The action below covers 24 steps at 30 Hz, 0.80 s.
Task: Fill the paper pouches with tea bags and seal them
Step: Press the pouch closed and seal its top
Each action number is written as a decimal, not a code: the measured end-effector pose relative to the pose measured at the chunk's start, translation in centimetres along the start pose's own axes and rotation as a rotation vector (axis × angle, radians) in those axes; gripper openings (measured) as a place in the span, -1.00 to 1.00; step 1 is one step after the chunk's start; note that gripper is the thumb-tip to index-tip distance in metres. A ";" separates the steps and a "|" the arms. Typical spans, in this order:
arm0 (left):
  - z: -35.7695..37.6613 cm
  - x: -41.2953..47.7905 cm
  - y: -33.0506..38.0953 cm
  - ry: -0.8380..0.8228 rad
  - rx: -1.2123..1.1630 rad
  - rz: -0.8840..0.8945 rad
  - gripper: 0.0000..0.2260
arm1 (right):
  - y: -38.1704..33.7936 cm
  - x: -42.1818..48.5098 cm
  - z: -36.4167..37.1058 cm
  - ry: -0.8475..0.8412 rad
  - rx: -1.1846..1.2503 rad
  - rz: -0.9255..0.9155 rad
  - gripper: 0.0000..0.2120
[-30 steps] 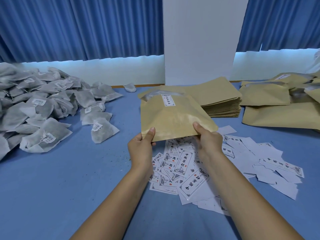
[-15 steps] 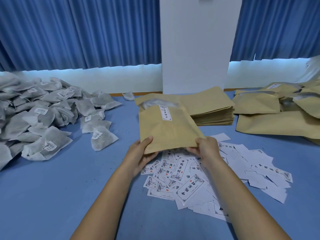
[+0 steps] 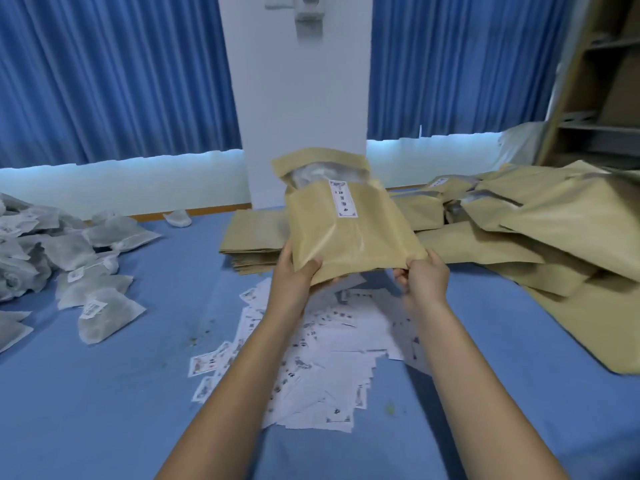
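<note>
Blue bench [image 3: 104, 410] below; my left grip [image 3: 294, 278] and right grip [image 3: 424, 278] each clasp a bottom corner of the open-topped pouch [image 3: 349, 237].

The white label [image 3: 343, 199] on the pouch [image 3: 360, 244] and the loose stickers [image 3: 325, 368] bear unreadably blurred characters.

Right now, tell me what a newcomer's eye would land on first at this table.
First, the brown paper pouch held up at centre, with the left hand and right hand holding its lower corners, its mouth open and a white label on its front. Next, the grey heap of tea bags on the left of the blue table and the pile of pouches on the right. Loose labels lie scattered beneath the hands.
</note>
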<state>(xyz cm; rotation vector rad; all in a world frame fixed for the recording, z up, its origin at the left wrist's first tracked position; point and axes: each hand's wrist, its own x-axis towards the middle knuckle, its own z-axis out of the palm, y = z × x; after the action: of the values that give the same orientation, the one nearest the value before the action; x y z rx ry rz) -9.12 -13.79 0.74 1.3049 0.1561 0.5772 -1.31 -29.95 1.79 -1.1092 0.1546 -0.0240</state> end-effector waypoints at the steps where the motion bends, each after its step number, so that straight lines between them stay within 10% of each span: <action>1: 2.2 0.3 -0.2 -0.041 -0.036 0.009 -0.54 | -0.8 1.0 -0.9 0.038 0.063 -0.001 -0.65; 5: 10.1 1.8 -0.7 -0.231 -0.189 -0.063 -0.40 | -4.4 5.3 -3.4 0.021 0.405 -0.039 -0.72; 8: 13.2 3.1 -1.8 -0.239 0.287 0.031 -0.29 | -5.8 8.1 -4.4 -0.078 0.589 0.025 -0.87; 16: 8.4 9.2 -5.4 -0.057 1.585 0.325 -0.51 | 0.5 7.8 -4.1 -0.220 0.381 0.260 -0.83; 24: 3.7 13.3 -6.2 -0.030 1.797 0.204 -0.59 | 2.8 6.9 -2.3 -0.290 0.090 0.355 -0.85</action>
<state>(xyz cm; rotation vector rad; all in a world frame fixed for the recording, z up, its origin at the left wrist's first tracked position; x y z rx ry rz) 5.70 -11.39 -1.33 3.0866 0.5990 0.5316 5.00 -31.44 -2.46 -0.9711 0.0876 0.4406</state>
